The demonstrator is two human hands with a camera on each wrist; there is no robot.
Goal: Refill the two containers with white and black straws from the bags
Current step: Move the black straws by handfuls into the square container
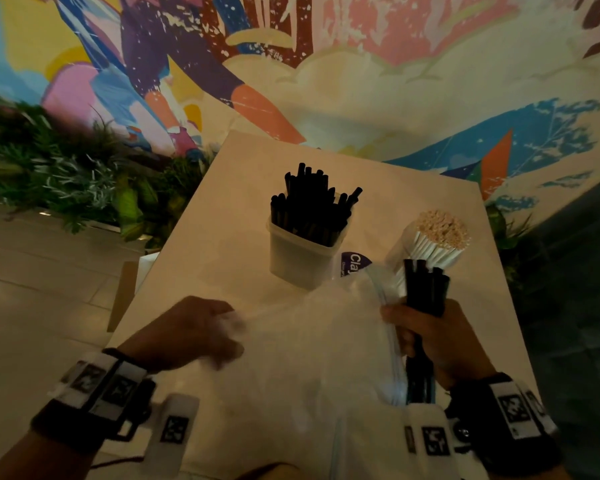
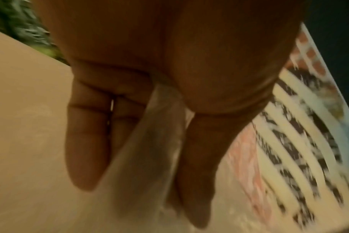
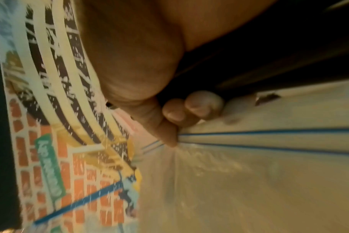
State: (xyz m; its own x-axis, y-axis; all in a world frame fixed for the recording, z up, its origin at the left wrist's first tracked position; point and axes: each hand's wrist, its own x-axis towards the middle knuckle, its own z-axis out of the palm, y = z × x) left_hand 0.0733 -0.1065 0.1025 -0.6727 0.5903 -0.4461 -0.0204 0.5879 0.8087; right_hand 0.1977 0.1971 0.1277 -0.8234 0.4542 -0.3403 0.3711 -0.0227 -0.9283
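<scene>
A translucent container packed with black straws stands mid-table. To its right a bundle of white straws stands upright; its holder is hidden. My right hand grips a bunch of black straws, with the blue-striped zip edge of a clear plastic bag against it. In the right wrist view the curled fingers close on the dark straws beside the bag. My left hand pinches the bag's far end; the left wrist view shows plastic between thumb and fingers.
The white table ends near a painted wall at the back. Green plants line the left side above a tiled floor. A purple label shows behind the container. A dark area lies right of the table.
</scene>
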